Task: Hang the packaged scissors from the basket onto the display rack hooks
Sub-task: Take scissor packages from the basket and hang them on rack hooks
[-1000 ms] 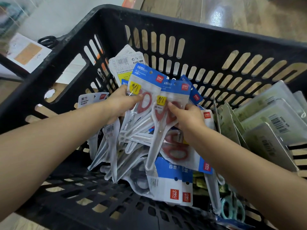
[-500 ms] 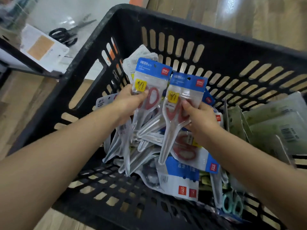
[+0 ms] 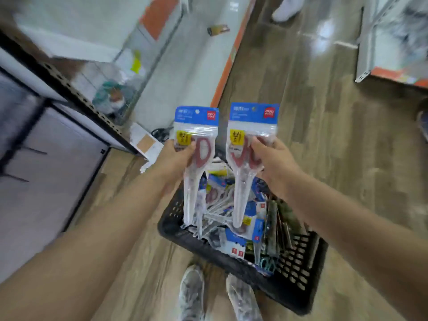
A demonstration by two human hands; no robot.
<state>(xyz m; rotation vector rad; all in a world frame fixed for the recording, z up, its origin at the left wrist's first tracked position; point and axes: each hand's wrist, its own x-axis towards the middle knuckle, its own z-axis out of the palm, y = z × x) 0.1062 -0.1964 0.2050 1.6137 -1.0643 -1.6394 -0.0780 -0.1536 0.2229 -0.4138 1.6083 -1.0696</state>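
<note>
At the bottom centre of the frame two shoes are seen on the wooden floor, just before the near rim of a black slotted basket. The basket is set on the floor at lower centre and is filled with a loose heap of packaged scissors in blue-topped clear sleeves, with flatter greenish packs stood on edge along its right side.

Above the basket, two packs are held upright side by side, apart from each other. The left pack is clamped in the grip of the left hand, with the thumb laid across the front at the red handle loops and the fingers curled behind; the blue header stands above the hand and the blade end hangs below it, over the heap. The right pack is gripped likewise by the right hand, at the handle level, on its right edge, its tip pointing down into the basket.

Open floor is seen to the right of the basket and beyond the packs. At the left a dark-framed shelf unit runs diagonally, with a white card at its foot. Farther up, a white wall base with an orange edge recedes; the upper frame is blurred.
</note>
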